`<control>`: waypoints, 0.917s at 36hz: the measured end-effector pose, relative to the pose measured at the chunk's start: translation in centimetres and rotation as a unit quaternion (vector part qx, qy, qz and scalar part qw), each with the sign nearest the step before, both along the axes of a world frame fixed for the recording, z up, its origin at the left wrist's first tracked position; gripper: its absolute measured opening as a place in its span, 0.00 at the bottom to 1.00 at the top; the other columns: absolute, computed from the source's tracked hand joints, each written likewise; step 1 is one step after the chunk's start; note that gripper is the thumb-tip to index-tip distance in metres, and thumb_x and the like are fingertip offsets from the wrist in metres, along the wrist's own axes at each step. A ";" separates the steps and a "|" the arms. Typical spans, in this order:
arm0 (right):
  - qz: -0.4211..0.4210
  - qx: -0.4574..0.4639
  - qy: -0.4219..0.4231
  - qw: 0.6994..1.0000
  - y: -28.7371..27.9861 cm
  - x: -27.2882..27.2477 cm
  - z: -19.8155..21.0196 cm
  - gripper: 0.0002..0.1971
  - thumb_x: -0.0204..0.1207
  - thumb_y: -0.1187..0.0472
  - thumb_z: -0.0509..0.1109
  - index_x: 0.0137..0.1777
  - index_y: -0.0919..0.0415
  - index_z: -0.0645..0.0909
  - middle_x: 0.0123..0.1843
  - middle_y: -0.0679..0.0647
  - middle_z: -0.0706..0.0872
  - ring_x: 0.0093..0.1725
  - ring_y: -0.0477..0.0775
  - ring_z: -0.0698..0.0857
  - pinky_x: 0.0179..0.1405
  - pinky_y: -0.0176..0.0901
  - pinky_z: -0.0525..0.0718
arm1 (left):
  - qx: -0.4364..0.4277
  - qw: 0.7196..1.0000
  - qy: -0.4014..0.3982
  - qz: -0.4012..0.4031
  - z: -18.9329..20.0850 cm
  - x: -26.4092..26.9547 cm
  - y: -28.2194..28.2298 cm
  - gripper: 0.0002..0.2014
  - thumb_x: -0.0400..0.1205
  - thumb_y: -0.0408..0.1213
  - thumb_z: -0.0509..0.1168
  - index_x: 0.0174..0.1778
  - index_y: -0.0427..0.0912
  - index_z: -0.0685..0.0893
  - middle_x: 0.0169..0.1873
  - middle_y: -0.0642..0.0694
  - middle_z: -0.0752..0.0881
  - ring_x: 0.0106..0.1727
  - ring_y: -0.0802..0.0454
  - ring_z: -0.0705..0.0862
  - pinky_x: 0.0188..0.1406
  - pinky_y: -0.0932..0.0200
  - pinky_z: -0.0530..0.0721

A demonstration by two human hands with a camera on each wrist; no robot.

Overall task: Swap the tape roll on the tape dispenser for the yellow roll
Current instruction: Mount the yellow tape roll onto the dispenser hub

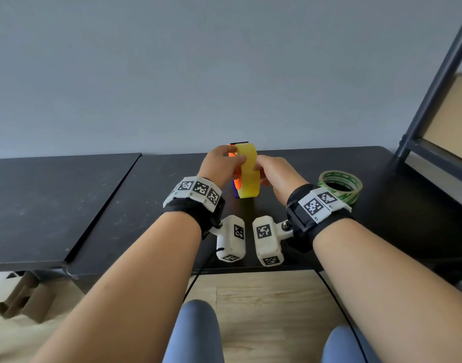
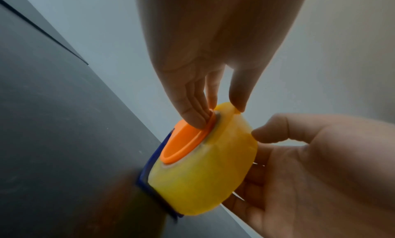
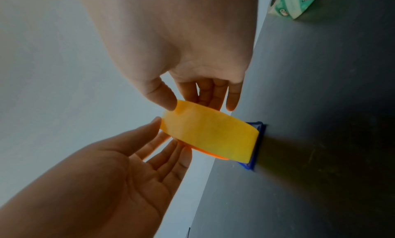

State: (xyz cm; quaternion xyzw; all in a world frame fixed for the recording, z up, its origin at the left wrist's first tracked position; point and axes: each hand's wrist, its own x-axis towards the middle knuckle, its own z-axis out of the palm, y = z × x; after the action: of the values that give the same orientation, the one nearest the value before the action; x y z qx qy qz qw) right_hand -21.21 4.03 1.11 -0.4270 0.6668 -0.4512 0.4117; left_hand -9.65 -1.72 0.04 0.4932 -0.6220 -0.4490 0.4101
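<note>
The left hand (image 2: 213, 47) pinches the yellow roll (image 2: 205, 172): fingertips (image 2: 192, 118) press the orange hub (image 2: 186, 142) on 1 side, the thumb touches the rim. The right hand (image 2: 310, 165) cups the roll's other side, thumb bent over the rim, fingers spread loosely behind it. The roll stands on edge against the blue tape dispenser (image 2: 147, 170), which rests on a black table (image 1: 120, 205) before a grey wall (image 1: 198, 74). It is translucent, glossy yellow and wide. A green-printed roll (image 1: 341, 186) lies flat at the right, near a dark metal shelf frame (image 1: 434, 100).
</note>
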 end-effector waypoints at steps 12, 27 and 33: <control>-0.007 0.013 0.000 1.000 0.5 0.4 -0.1 0.09 0.73 0.60 0.63 0.49 0.62 0.80 0.62 0.62 0.83 0.63 0.62 0.81 0.72 0.60 0.77 | -0.027 0.999 -0.022 0.036 -0.5 -0.1 0.2 0.22 0.80 0.44 0.68 0.69 0.40 0.81 0.43 0.39 0.91 0.44 0.42 0.91 0.55 0.43 0.90; -0.052 -0.016 -0.025 0.998 1.1 1.0 0.6 0.09 0.77 0.56 0.65 0.49 0.61 0.80 0.55 0.62 0.87 0.54 0.60 0.86 0.58 0.51 0.81 | -0.018 0.997 -0.068 -0.038 0.3 0.3 0.9 0.14 0.82 0.39 0.62 0.46 0.31 0.87 0.37 0.37 0.87 0.39 0.41 0.87 0.49 0.48 0.87; -0.043 -0.016 -0.038 0.998 1.2 1.1 0.4 0.06 0.78 0.58 0.63 0.44 0.59 0.78 0.49 0.57 0.83 0.48 0.57 0.82 0.55 0.51 0.80 | -0.025 0.997 -0.057 -0.050 0.5 1.0 2.3 0.08 0.81 0.35 0.65 0.48 0.34 0.87 0.47 0.27 0.89 0.42 0.42 0.86 0.58 0.40 0.88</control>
State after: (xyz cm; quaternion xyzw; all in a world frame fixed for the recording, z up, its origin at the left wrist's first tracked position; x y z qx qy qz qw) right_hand -20.12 5.23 1.49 -0.3873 0.6609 -0.4947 0.4103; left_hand -8.63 0.59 0.50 0.4762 -0.6790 -0.4247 0.3631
